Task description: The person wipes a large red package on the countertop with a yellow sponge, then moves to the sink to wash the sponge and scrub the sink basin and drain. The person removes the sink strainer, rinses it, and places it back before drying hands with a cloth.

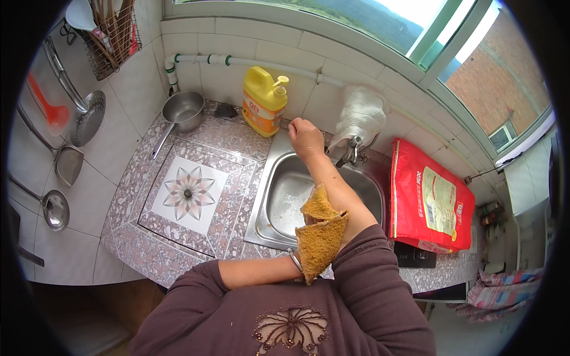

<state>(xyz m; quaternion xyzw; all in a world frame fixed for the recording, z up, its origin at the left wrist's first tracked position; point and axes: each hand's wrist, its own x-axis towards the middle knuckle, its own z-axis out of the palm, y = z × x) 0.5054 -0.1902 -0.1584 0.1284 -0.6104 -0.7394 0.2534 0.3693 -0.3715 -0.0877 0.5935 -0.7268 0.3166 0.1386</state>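
A yellow-brown terry cloth [323, 244] is in my left hand [313, 220], which it mostly covers. Above the near edge of the stainless steel sink [285, 202], the cloth lies against my right forearm. A silver bracelet [295, 261] circles my left wrist. My right hand [307, 137] reaches over the sink's far rim with its fingers curled in, and nothing shows in it. Just left of that hand stands a yellow detergent jug [265, 102] with a pump top. To its right is a metal faucet [354, 151], below a white plastic wrapping [363, 111].
A steel saucepan [183, 111] sits at the back left of the speckled stone counter [240, 200]. Right of the sink stands a large red bag [432, 196], beside a black panel [414, 256]. Ladles and a skimmer [88, 118] hang on the left wall. A window runs above.
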